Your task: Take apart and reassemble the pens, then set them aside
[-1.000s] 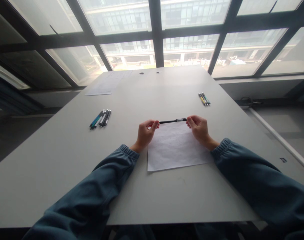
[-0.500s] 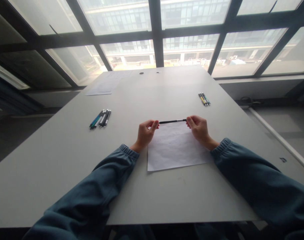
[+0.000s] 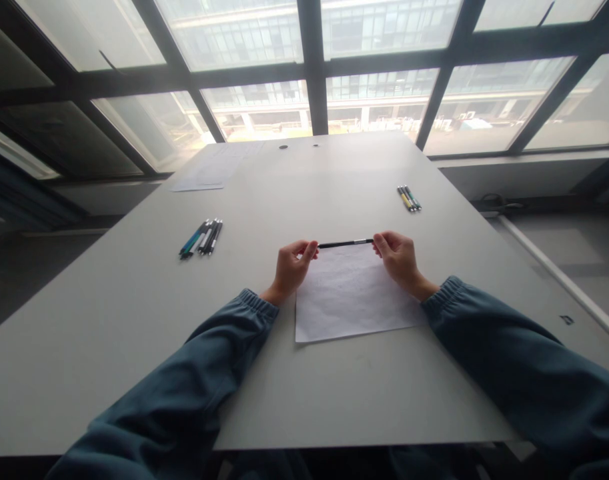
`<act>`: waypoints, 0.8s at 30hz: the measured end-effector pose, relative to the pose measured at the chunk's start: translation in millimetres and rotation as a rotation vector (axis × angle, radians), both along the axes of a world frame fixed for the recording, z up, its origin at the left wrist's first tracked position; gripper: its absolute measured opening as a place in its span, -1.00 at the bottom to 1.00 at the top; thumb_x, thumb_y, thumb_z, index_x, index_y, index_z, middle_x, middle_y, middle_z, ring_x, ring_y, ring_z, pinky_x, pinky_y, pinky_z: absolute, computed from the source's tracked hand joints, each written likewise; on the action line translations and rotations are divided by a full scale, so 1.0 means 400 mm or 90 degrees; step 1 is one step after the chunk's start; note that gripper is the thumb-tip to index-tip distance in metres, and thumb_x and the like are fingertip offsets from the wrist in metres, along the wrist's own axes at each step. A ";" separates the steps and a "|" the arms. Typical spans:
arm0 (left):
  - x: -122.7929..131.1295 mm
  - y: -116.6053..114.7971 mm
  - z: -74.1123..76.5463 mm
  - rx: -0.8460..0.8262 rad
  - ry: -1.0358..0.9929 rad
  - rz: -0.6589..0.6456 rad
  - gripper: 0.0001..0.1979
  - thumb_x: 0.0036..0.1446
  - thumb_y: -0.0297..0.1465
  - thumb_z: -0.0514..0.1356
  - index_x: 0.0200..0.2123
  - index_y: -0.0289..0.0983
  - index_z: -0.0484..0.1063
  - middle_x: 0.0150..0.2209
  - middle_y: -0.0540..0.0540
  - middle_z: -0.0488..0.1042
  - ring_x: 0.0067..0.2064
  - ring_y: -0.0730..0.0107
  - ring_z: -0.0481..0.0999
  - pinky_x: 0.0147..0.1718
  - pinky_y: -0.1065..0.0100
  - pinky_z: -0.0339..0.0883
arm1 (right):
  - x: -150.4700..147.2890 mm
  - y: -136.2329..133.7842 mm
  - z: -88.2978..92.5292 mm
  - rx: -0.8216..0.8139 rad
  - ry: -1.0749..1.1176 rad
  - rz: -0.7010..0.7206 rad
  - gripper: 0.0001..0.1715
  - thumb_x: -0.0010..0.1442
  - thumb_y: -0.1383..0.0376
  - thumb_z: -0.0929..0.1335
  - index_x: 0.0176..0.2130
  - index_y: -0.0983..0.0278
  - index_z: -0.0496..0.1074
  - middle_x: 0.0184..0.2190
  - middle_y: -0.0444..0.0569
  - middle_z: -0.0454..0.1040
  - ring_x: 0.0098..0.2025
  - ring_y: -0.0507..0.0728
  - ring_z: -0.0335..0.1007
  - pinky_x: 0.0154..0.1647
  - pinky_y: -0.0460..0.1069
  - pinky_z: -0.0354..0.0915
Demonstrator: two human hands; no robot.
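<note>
A black pen point(image 3: 343, 244) with a pale band near its right end is stretched level between my two hands. My left hand point(image 3: 293, 267) pinches its left end between thumb and fingers. At the other end, my right hand point(image 3: 398, 260) grips the tip in the same way. Beneath the pen and both hands lies a white sheet of paper point(image 3: 354, 307), slightly wrinkled, with faint marks I cannot read. The pen's two ends are hidden by my fingertips.
Several pens point(image 3: 201, 239) lie grouped left of my hands on the white table point(image 3: 149, 320). Three more pens point(image 3: 409, 199) rest at the far right. Papers point(image 3: 204, 167) lie at the back left. Windows point(image 3: 379, 100) stand behind the table's far edge.
</note>
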State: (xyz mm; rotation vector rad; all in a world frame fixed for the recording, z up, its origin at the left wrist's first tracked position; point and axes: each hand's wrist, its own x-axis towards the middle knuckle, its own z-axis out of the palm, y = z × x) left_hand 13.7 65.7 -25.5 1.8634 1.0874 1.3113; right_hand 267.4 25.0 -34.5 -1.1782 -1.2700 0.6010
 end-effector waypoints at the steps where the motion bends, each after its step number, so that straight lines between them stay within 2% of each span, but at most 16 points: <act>1: 0.000 0.000 0.000 0.000 -0.001 0.001 -0.57 0.26 -0.06 0.23 -0.48 -0.27 0.54 -0.50 -0.09 0.58 -0.43 0.36 0.58 -0.37 0.37 0.42 | 0.000 0.000 0.001 -0.001 -0.001 -0.001 -0.49 0.25 -0.08 0.39 -0.46 0.26 0.47 -0.57 -0.10 0.44 -0.52 0.04 0.32 -0.49 -0.04 0.28; 24: 0.000 -0.001 0.001 -0.001 0.012 0.000 -0.50 0.28 -0.03 0.19 -0.54 -0.27 0.51 -0.56 -0.08 0.54 -0.49 0.39 0.54 -0.43 0.39 0.38 | 0.000 -0.002 0.003 -0.003 -0.027 -0.001 -0.42 0.27 -0.13 0.35 -0.52 0.25 0.40 -0.61 -0.12 0.35 -0.54 0.04 0.23 -0.52 -0.05 0.15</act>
